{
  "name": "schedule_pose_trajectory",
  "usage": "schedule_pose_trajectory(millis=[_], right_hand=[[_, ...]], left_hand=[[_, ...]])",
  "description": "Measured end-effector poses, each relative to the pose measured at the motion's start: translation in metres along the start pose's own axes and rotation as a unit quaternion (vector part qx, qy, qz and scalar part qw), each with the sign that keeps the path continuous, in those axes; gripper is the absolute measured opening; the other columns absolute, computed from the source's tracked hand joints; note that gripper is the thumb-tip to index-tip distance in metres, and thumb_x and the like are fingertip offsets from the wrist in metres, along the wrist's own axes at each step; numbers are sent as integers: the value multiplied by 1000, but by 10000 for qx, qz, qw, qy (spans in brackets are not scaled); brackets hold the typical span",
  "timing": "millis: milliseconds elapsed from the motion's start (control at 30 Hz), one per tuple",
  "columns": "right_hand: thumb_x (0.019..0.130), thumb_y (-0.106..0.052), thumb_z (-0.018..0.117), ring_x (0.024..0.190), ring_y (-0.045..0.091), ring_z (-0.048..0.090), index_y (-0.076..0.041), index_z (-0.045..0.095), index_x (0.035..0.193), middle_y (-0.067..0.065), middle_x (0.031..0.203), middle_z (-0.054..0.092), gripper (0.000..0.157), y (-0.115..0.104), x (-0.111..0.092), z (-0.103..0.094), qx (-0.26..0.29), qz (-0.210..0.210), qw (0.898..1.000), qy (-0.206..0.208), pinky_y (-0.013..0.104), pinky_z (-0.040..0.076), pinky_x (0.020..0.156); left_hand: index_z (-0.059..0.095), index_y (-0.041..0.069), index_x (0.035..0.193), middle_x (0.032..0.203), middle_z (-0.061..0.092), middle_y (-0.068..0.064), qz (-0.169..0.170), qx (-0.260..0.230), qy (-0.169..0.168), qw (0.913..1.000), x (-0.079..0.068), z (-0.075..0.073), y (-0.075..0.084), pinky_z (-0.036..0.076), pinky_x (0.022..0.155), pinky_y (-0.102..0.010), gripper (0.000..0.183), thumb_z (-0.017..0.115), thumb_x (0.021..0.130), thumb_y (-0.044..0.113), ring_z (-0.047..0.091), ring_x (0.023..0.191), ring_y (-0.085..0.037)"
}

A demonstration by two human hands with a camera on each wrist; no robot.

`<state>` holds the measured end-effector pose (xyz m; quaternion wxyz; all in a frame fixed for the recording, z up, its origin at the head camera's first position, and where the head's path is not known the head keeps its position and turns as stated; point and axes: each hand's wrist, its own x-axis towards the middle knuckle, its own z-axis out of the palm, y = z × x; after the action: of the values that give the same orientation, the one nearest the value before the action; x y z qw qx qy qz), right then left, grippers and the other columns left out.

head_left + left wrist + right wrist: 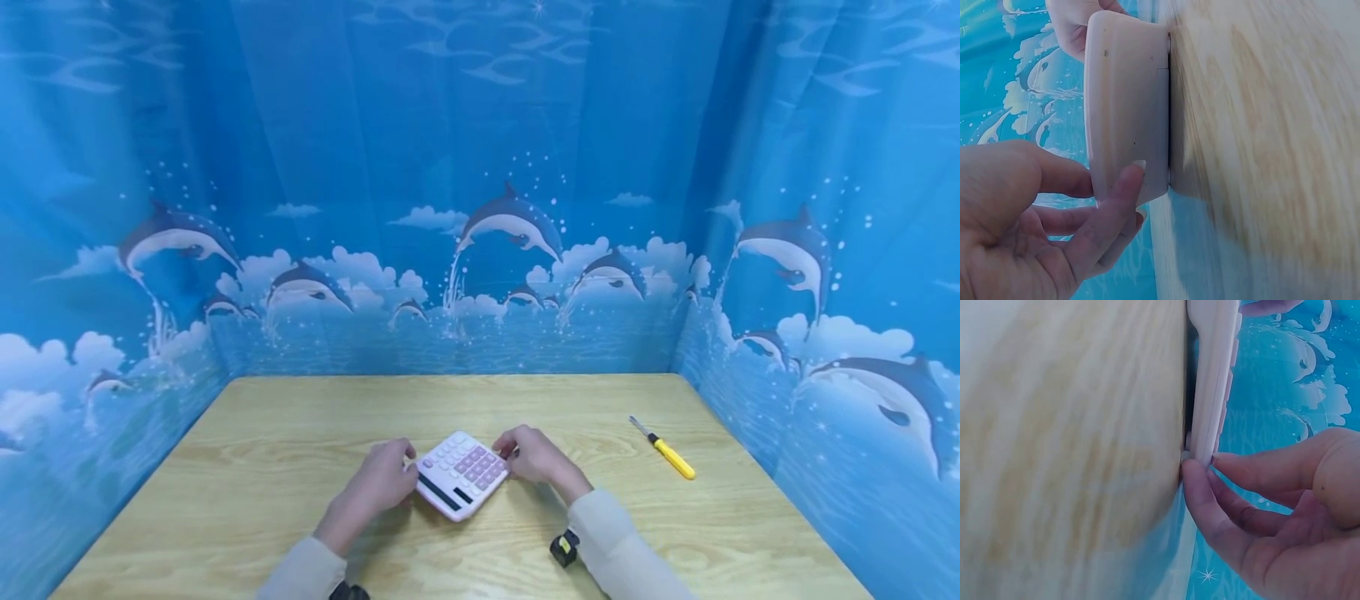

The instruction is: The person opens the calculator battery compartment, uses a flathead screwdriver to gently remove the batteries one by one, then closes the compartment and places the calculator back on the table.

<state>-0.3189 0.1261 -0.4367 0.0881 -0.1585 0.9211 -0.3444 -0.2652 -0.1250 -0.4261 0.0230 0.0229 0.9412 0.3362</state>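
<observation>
A white calculator (pixel 460 477) with pink and white keys lies turned at an angle on the wooden table, its display side towards the near left. At its left corner, my left hand (pixel 386 477) grips the casing; the left wrist view shows the thumb at the top edge and fingertips on the thick side wall (pixel 1129 112). My right hand (pixel 534 454) pinches the opposite corner. In the right wrist view, the thumb touches the key side and a fingertip sits at the underside of the thin edge (pixel 1210 394), close to the tabletop.
To the right on the table (pixel 315 417) lies a screwdriver (pixel 672 458) with a yellow handle and a metal shaft pointing away. Blue curtains (pixel 360 167) printed with dolphins and clouds stand behind the table and along both sides.
</observation>
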Motion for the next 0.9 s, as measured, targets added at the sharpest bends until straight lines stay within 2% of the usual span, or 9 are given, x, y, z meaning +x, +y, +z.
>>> schedule_pose_trajectory(millis=[233, 600, 800, 900], right_hand=[[74, 16, 65, 94, 25, 66, 4, 73, 112, 11, 97, 72, 41, 0, -1, 2, -46, -64, 10000, 56, 47, 56, 94], [75, 14, 67, 92, 23, 65, 3, 73, 112, 10, 96, 71, 39, 1, 0, 1, -80, -8, 10000, 38, 47, 56, 94], [74, 14, 67, 90, 22, 65, 3, 73, 111, 9, 95, 71, 39, 3, 0, 2, -61, 1, 10000, 32, 46, 57, 92], [74, 14, 66, 90, 22, 65, 3, 73, 110, 10, 94, 71, 38, 3, -1, 2, -80, -63, 9999, 53, 45, 57, 90]], left_hand=[[63, -8, 119, 75, 61, -7, -136, -53, -83, 9999, -1, -1, 0, 48, 52, -28, 28, 62, 94, 6, 59, 57, -16], [62, -10, 122, 71, 62, -6, 36, -15, -25, 10000, 0, 2, -2, 47, 50, -27, 32, 62, 93, 5, 59, 52, -15], [68, -7, 101, 75, 63, -8, 205, 287, 105, 9993, -1, 3, -3, 46, 53, -28, 18, 63, 89, 6, 56, 60, -16], [67, -5, 94, 73, 63, -8, 167, 235, 106, 9995, -2, 3, -3, 47, 52, -27, 12, 62, 89, 5, 57, 58, -16]])
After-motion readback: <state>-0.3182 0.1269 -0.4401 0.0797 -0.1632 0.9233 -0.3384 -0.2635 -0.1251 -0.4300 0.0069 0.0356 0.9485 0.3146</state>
